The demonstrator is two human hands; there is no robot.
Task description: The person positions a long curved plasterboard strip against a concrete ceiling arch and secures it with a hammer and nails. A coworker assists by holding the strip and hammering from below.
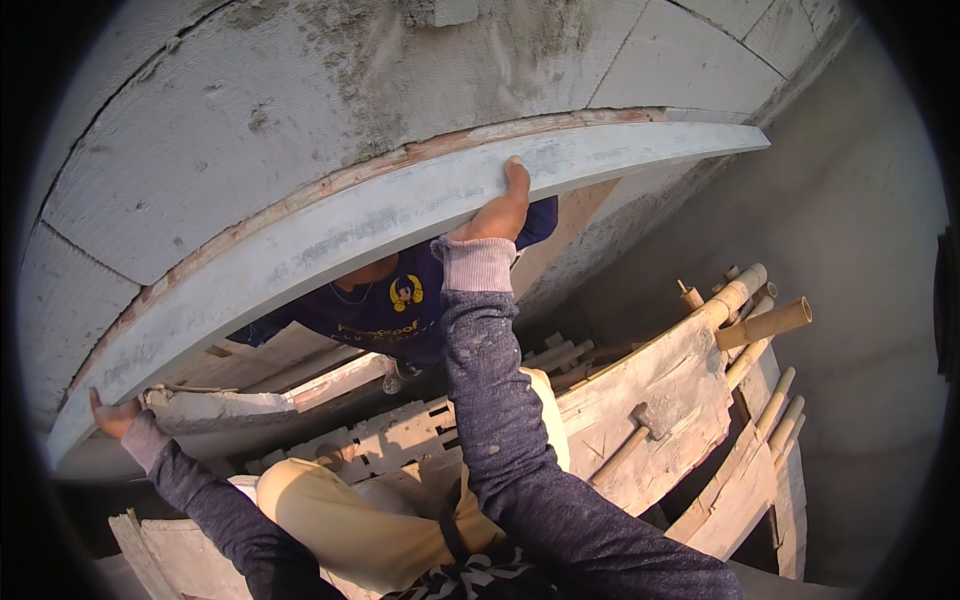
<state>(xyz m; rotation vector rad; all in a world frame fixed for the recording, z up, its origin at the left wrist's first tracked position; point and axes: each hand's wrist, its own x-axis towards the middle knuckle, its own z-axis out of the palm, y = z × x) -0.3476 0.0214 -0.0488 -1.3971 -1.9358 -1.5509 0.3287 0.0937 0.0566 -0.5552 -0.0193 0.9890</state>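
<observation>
A long, pale grey straightedge bar (330, 235) spans the view from lower left to upper right, bowed by the lens. It lies along the bottom edge of a grey block wall (250, 140). Near the bar's left end, my left hand (116, 414) grips it with the thumb up on its face. Further right, my right hand (500, 208) clasps the lower edge, its thumb pressed on the front; the other fingers are hidden behind the bar. A narrow reddish-brown strip (400, 155) shows between bar and wall.
Below the bar, another person in a dark blue shirt (385, 310) is partly hidden. I am above rough planks (650, 400), with a hammer (622, 450) lying on one. Bamboo poles (765, 325) stick out at right, beside a smooth grey wall (860, 250). Dark gaps show between the boards.
</observation>
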